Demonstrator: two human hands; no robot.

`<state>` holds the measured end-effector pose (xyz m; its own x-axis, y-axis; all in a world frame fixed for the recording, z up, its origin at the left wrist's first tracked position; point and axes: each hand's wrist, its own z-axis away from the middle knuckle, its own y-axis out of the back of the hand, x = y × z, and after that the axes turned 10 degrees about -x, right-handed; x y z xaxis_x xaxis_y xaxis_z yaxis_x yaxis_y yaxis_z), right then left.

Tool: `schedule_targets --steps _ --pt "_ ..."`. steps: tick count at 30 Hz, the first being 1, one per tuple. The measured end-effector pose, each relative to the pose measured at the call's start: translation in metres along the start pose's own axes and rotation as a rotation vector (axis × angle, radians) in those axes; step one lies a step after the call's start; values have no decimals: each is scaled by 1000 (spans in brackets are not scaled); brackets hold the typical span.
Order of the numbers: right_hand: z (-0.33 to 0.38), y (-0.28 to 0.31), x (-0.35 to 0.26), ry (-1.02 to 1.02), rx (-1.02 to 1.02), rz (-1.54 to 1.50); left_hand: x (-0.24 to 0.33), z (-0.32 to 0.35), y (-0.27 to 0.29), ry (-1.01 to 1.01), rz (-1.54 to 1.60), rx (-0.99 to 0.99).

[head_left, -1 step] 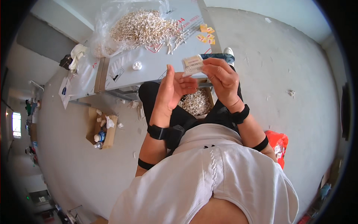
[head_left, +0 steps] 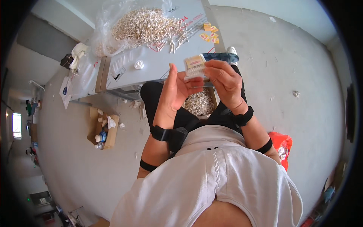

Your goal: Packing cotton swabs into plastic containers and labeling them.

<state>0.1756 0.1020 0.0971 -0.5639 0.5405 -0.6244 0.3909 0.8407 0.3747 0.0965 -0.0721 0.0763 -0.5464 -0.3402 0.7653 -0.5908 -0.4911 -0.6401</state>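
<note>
Cotton-swab packet (head_left: 194,65): just above left hand (head_left: 177,90) | right hand (head_left: 227,80): thumb and fingers clamped on its right side | left: thumb apart, contact I cannot tell | risk: one-sided pinch may slip, spilling contents if unsealed

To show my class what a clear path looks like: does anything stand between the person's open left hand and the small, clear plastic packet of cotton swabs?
Nothing visible does. The left hand is open by the packet's lower edge; whether they touch is unclear. The right hand grips only the packet's right side.
</note>
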Motion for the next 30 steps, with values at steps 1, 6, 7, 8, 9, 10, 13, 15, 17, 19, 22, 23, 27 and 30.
schedule_targets --steps 1,6,7,8,9,10,13,15,17,19,22,23,27,30 --pt "5 -2 3 101 -43 71 -3 -4 -5 -70 43 37" --pt "23 -8 11 33 -136 -37 -4 -9 -7 -198 -38 190" --pt "25 -9 11 -69 -97 -164 -6 -9 -3 -200 20 182" --pt "27 -9 12 -170 -57 -290 -8 -9 -1 -191 18 185" --pt "30 -8 13 -428 -77 -446 -11 -10 -1 -201 0 195" --pt "30 -7 15 -435 -72 -443 -13 -10 -1 -212 -19 206" --pt "23 -2 19 -761 -220 -765 -15 -10 -8 -262 -151 197" --pt "25 -5 24 -734 -253 -807 -16 -9 -8 -280 -251 167" --pt "25 -6 27 -664 -268 -834 -15 -4 -10 -297 -351 139" --pt "27 -8 33 -604 -228 -834 -6 -1 -23 -313 -456 54" --pt "26 -7 31 -537 -194 -855 1 1 -34 -452 -781 53" --pt "25 -9 29 -493 -168 -807 0 1 -34 -491 -759 8" --pt "29 -10 31 -414 -138 -705 4 0 -48 -499 -899 -9" --pt "27 -8 28 -365 -167 -719 4 -2 -50 -549 -985 -23"
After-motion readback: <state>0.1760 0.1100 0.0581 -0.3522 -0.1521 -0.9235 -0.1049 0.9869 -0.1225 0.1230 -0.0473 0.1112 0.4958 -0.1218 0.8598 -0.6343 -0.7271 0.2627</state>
